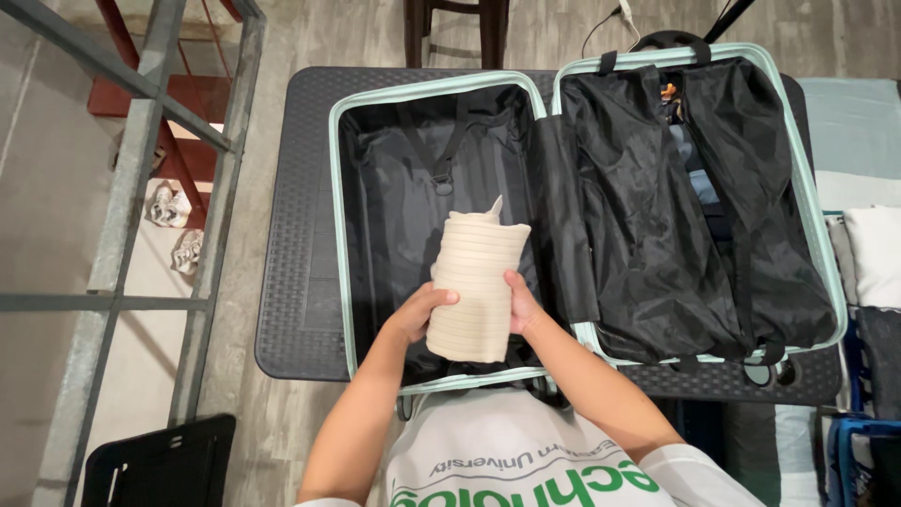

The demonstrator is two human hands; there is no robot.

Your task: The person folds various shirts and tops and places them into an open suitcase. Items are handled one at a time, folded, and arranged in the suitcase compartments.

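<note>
The left hand [419, 313] is curled against the left side of a rolled cream ribbed garment [477, 286], thumb lying across its front and fingers wrapped out of sight behind it, while the right hand [522, 302] presses the opposite side, thumb forward near the roll's upper half; both hands are closed around the roll and hold it between them, upright, with a small pointed corner of fabric sticking out of its top. The roll hangs over the near part of the left half of an open suitcase [436, 89], a pale mint-edged shell lined in black, with black straps and a buckle visible deeper inside. The right half is covered by a black zipped divider panel [657, 207], loosely wrinkled, with a little blue and orange showing at a gap near its top. The suitcase lies flat on a dark textured plastic table [300, 235]. Left of the table stands a grey metal frame [141, 160] over a pale wood-look floor [56, 188], with a pair of light shoes [176, 225] beneath it and a red rack behind; folded white and grey cloth [873, 253] sits at the right edge
</note>
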